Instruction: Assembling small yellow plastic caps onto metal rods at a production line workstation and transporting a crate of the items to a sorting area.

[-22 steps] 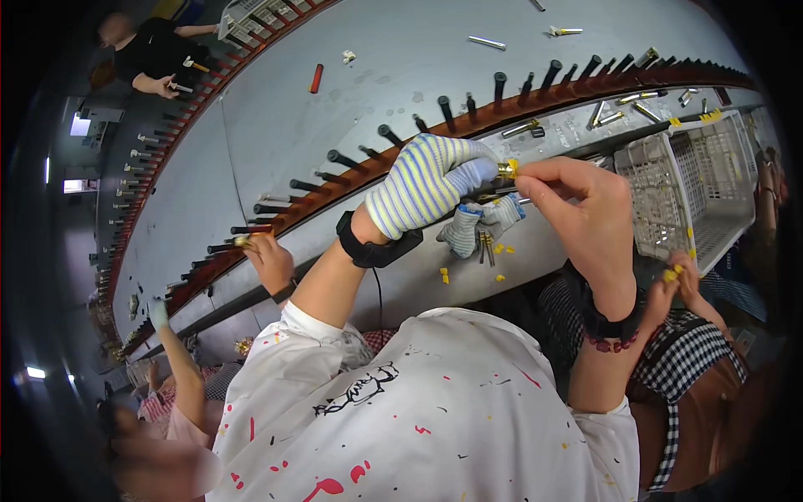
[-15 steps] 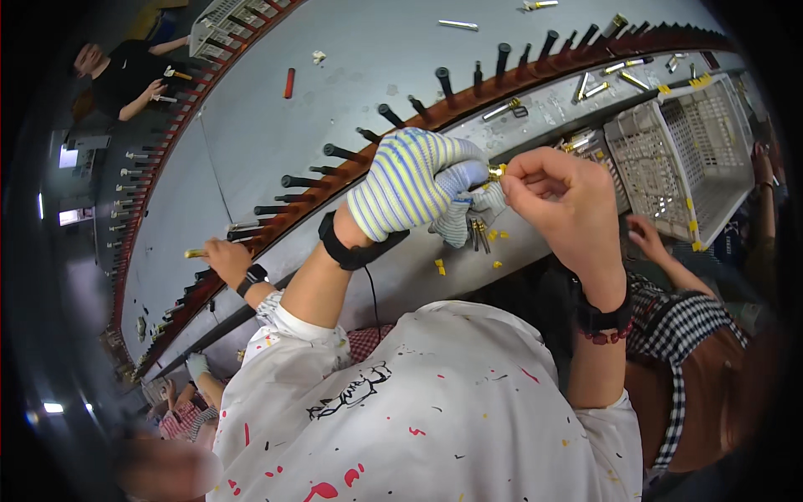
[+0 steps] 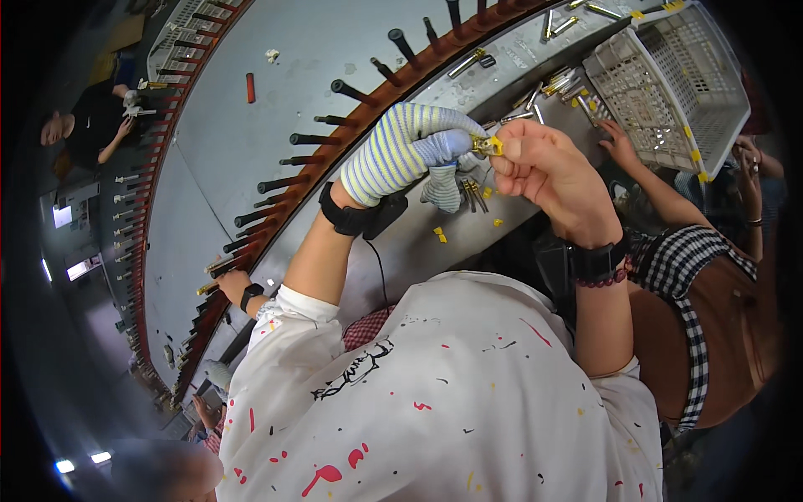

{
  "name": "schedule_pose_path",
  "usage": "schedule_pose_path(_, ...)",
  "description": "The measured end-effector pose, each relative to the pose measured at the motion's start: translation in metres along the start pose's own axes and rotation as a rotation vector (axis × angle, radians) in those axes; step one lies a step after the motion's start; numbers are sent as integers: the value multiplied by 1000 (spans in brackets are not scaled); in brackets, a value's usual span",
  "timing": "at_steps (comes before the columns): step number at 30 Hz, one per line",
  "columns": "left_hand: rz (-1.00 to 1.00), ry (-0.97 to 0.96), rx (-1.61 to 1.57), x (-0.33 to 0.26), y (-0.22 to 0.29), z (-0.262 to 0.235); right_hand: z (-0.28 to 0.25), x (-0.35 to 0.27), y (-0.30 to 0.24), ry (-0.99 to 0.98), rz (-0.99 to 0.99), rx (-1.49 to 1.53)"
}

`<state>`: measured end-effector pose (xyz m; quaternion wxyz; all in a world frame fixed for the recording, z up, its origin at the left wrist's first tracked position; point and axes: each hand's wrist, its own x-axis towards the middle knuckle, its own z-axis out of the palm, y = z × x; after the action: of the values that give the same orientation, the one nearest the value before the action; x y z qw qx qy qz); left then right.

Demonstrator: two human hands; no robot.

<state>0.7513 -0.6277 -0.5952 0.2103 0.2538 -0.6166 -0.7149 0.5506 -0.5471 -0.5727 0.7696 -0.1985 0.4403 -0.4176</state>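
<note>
My left hand (image 3: 397, 155), in a blue, yellow and white striped knit glove, is closed on a small shiny gold-coloured metal fitting (image 3: 481, 144). A yellow tape piece (image 3: 498, 146) shows at the fitting's right end. My bare right hand (image 3: 556, 171) meets it there, thumb and fingers pinched on the yellow piece. Below them a striped cloth or glove (image 3: 441, 191) lies on the metal ledge. Beside it are several slim metal tubes (image 3: 475, 197) and yellow scraps (image 3: 440, 234). The fitting's left end is hidden inside the glove.
A curved red-brown rail (image 3: 335, 146) with black pegs runs beyond my hands. At right stands a white plastic crate (image 3: 644, 92), a co-worker's hand (image 3: 619, 146) near it. Another co-worker's hand (image 3: 234, 286) is at the rail, lower left. Metal tubes (image 3: 562, 84) lie on the ledge.
The whole view has shifted and turned. My right hand has turned over its grip, and the yellow piece shows plainly between my hands. The left co-worker's hand has come to the pegs.
</note>
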Motion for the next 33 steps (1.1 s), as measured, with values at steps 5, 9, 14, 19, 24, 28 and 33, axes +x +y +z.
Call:
schedule_pose_path(5, 128, 4, -45, 17, -30, 7, -41, 12, 12, -100, -76, 322)
schedule_pose_path(9, 139, 39, -45, 24, -36, 15, -50, 13, 8, 310, -689, -878)
schedule_pose_path(14, 97, 189, -10, 33, -53, 29, 12, 25, -1, 290, -676, -619)
schedule_pose_path(19, 115, 217, -23, 45, -51, 48, -10, 41, 18, 251, -707, -436)
schedule_pose_path(24, 133, 201, 88, 81, -45, 30, -43, 28, -2, -26, -624, 390)
schedule_pose_path(28, 225, 932, 64, 71, -77, -18, -81, 24, 7, 230, -592, 407)
schedule_pose_path(33, 551, 1164, 157, 64, -105, -59, -104, 26, 34, 418, -479, 160)
